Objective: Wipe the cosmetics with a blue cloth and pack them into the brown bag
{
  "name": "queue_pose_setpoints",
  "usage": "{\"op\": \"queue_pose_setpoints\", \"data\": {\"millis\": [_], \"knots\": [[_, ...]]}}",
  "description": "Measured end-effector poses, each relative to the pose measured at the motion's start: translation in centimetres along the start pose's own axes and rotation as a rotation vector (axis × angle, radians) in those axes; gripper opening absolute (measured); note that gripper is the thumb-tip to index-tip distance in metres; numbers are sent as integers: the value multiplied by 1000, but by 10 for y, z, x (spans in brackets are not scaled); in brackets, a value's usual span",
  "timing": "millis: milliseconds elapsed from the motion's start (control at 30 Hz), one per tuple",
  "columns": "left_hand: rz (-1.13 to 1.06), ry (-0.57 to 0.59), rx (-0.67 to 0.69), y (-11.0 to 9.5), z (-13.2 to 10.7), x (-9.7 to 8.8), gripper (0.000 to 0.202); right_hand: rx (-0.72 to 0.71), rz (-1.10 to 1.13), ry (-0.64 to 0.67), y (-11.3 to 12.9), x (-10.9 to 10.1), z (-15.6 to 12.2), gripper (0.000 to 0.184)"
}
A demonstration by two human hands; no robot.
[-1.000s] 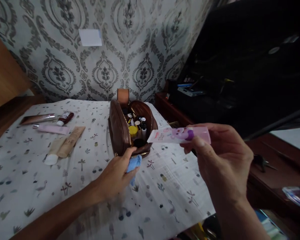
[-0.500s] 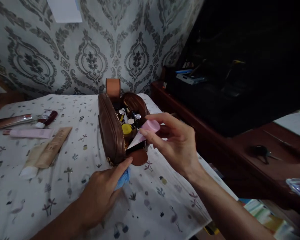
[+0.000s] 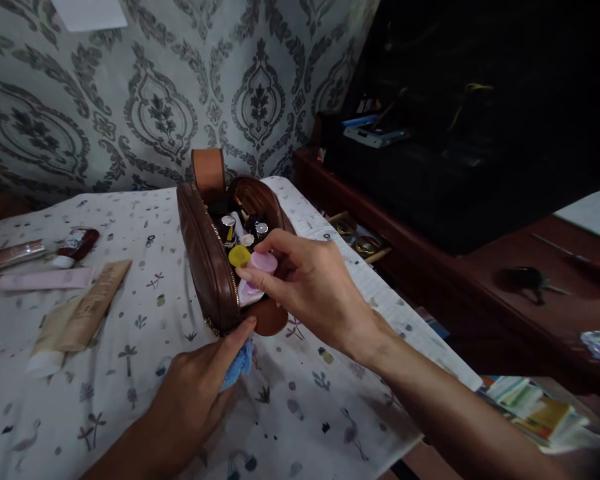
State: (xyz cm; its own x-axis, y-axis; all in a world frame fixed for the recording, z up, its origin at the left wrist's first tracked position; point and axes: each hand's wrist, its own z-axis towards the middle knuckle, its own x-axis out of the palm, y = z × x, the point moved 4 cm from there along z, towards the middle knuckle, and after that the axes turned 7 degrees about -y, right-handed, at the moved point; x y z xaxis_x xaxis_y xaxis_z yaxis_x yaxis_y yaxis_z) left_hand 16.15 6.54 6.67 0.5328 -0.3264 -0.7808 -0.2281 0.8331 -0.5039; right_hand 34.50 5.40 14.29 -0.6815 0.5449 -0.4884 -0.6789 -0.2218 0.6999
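A brown leather toiletry bag [image 3: 205, 267] lies unzipped on the patterned sheet, several small bottles inside it. My right hand [image 3: 315, 287] pinches a small tube [image 3: 263, 262] by its pink cap, the pale end down inside the near end of the bag. Beside that cap is a yellow lid [image 3: 239, 256]. My left hand [image 3: 195, 380] is closed round a fuzzy blue cloth [image 3: 237, 365], mostly hidden under the palm. Its index finger presses the bag's round brown end tab [image 3: 273, 317].
Several cosmetic tubes lie at left, among them a tan tube [image 3: 95, 307] and a pink tube [image 3: 45, 279], with a dark red bottle [image 3: 77, 245] behind. A dark red wooden cabinet [image 3: 405, 247] with an open drawer [image 3: 363, 239] stands at right.
My right hand has moved left and lowered the pink-capped tube into the bag. The left hand keeps its hold at the tab. The whole view has shifted slightly.
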Motion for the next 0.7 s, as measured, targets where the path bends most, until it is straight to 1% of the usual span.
{"op": "queue_pose_setpoints", "data": {"millis": [133, 167, 233, 300, 367, 433, 533, 567, 633, 700], "knots": [[45, -37, 41, -2, 2, 0, 74, 23, -123, 230, 0, 14, -7, 24], [63, -41, 47, -3, 2, 0, 73, 24, -147, 265, 1, 15, -9, 25], [105, -45, 60, -4, 4, -3, 71, 18, -166, 288, 2, 13, -12, 28], [146, -60, 95, -7, 7, -8, 67, 1, -137, 249, 3, 9, -14, 25], [198, -94, 131, -9, 11, -18, 62, -36, -63, 167, 1, 4, -16, 20], [267, -140, 161, -12, 17, -29, 58, -81, 28, 71, 1, 0, -20, 20], [414, -165, 167, -12, 27, -44, 53, -121, 171, -69, 5, -13, -28, 16], [472, -161, 161, -10, 29, -47, 52, -126, 231, -88, 8, -18, -31, 14], [577, -151, 149, -7, 31, -51, 50, -135, 362, -65, 17, -31, -38, 15], [649, -158, 145, -3, 31, -53, 49, -130, 427, 14, 27, -43, -45, 23]]}}
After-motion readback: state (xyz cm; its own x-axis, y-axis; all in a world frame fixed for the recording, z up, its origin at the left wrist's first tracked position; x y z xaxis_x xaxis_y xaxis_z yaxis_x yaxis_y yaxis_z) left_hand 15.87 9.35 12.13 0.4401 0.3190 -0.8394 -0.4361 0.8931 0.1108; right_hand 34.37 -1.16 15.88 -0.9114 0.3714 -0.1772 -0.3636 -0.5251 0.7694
